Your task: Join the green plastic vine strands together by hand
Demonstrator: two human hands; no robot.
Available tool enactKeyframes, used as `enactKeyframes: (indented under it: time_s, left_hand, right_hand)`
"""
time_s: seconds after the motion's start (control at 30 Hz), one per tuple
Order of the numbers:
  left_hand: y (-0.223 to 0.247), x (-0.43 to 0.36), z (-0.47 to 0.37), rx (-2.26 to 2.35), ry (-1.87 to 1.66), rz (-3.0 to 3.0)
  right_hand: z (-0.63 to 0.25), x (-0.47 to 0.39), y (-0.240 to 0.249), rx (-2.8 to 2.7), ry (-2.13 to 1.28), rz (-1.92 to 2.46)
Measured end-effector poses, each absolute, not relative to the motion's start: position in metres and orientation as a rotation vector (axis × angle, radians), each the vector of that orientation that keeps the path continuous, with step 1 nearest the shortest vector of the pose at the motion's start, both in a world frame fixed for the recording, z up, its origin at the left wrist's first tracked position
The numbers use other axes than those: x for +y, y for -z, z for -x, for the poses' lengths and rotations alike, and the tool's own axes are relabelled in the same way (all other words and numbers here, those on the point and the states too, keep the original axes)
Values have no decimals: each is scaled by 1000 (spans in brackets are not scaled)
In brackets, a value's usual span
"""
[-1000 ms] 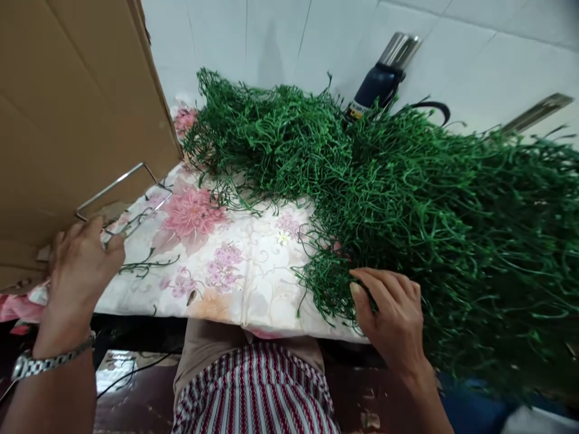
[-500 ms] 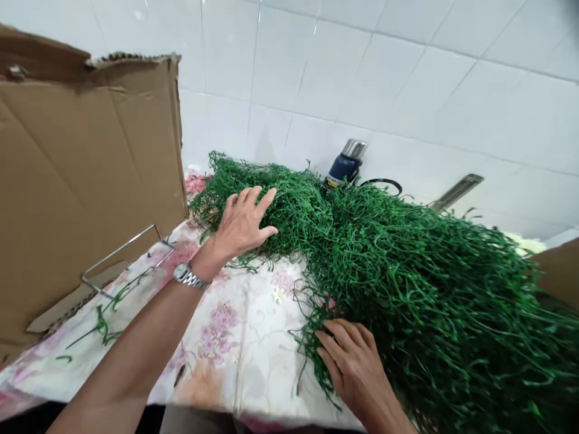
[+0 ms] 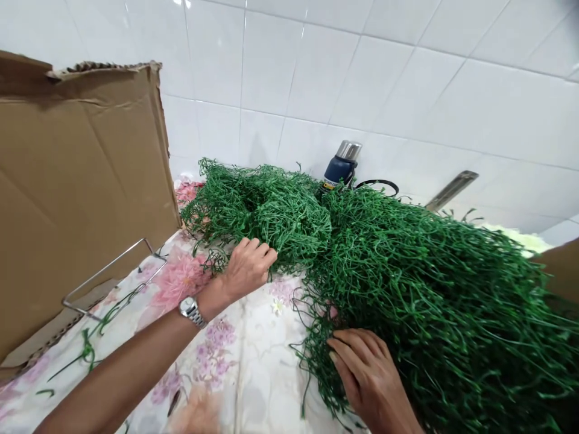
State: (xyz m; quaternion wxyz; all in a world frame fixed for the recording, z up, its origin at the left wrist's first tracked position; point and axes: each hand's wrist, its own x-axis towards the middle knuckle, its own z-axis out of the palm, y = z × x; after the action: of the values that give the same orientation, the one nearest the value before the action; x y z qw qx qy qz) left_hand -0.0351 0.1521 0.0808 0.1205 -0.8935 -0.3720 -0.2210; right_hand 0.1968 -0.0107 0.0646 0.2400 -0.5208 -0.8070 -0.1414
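A big heap of thin, tangled green stems (image 3: pixel 434 283) covers the right side and back of the table; they look like artificial greenery. At the front edge of its left part, my left hand (image 3: pixel 251 265), with a silver watch (image 3: pixel 192 310) on the wrist, is closed with its fingers curled round some stems. The fingertips are hidden. Lower down, my right hand (image 3: pixel 375 374) presses into the near edge of the heap, thumb and fingers closed on a clump of stems.
A torn cardboard box (image 3: pixel 85 199) stands on the left, with a bent metal wire frame (image 3: pixel 108 274) before it. Behind the heap are a dark blue flask (image 3: pixel 339 169) and a flat metal bar (image 3: pixel 452 190) by the tiled wall. Loose sprigs (image 3: pixel 88 346) lie on the floral tablecloth (image 3: pixel 266 337).
My left hand was spread open over the stems; it has drawn back toward me and closed. My right hand stays at the near clump, slightly shifted. The view has moved a little.
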Motion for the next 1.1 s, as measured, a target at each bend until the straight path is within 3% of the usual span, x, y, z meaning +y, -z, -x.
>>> enactKeyframes:
  time_s: [0.17,0.3,0.5,0.6,0.77,0.9,1.03,1.1]
  left_hand:
    - [-59,122,50,-1133,544,2654]
    - [-64,114,56,-1250,668,2613]
    - [-90,105,63,-1123,1246,2612]
    - [-99,93,64,-988,1527,2607]
    - [-99,90,64,-1208,1664,2688]
    - [-117,114,61,-1635,1946,2588]
    - [-145,127,61,-1368,2496,2408]
    - [-143,124,66,-1297,2494,2382]
  right_hand:
    - [-180,5,-90,-2217,340,1351]
    - [-163,35,-124,-2301,413,1397]
    - [-145,116,-162,-2279,578,1531]
    - [-139,153,-162,-2378,467,1469]
    - [-134,187,-167,-2273,429,1445]
    - [-129,198,-215,-2016,487,1439]
    - [-112,173,-271,-1831,563,1165]
    - [-103,148,-275,-1885,683,1019]
